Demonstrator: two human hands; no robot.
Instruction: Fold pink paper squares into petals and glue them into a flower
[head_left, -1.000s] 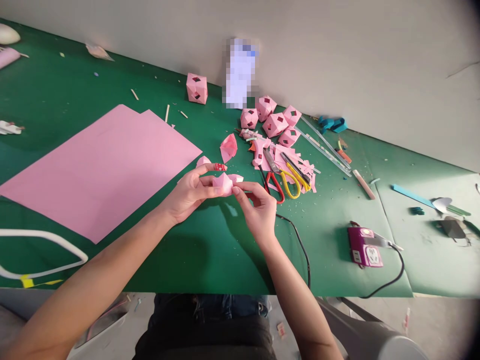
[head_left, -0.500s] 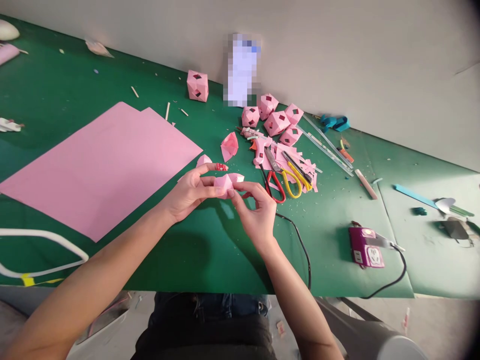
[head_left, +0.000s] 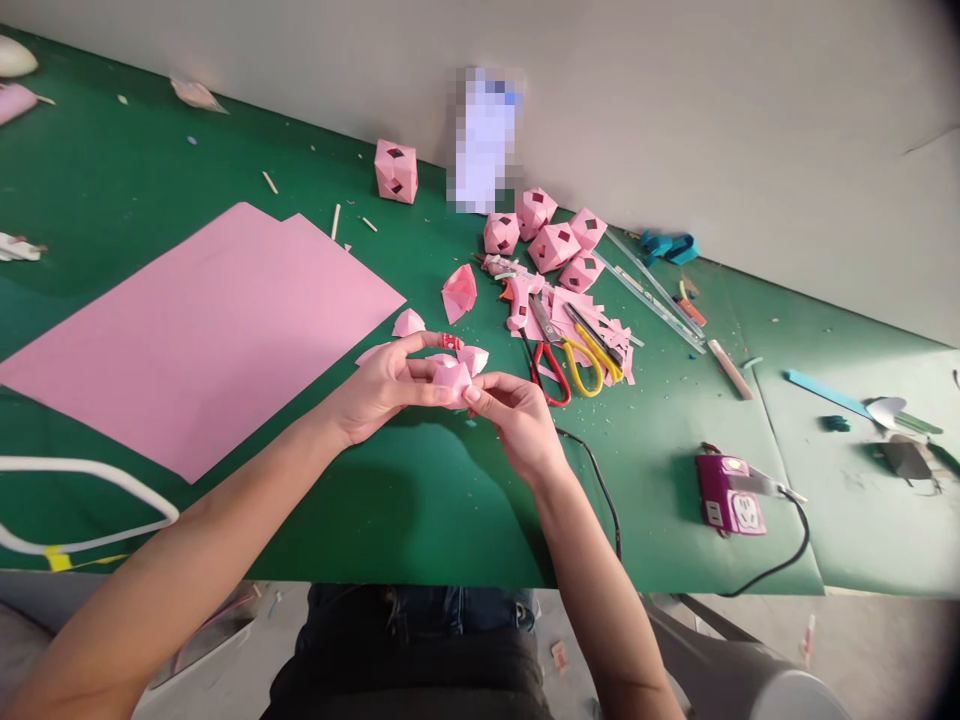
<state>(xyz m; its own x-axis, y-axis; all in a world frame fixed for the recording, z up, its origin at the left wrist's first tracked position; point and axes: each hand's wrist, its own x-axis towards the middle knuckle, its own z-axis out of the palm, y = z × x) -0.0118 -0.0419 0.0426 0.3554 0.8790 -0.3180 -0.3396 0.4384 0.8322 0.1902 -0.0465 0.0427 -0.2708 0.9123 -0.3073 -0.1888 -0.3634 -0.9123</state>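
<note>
Where two grips meet: folded pink piece (head_left: 451,377) — long axis unclear
Left hand (head_left: 379,393): pinching its left side
Right hand (head_left: 523,418): pinching its right edge — neither nearer

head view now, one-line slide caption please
Left hand and right hand pinch a small folded pink paper piece over a green table, pink sheet alongside.

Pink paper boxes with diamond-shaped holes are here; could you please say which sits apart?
The leftmost pink paper box, standing alone near the wall; the other five are clustered together behind the pink glue gun.
</note>
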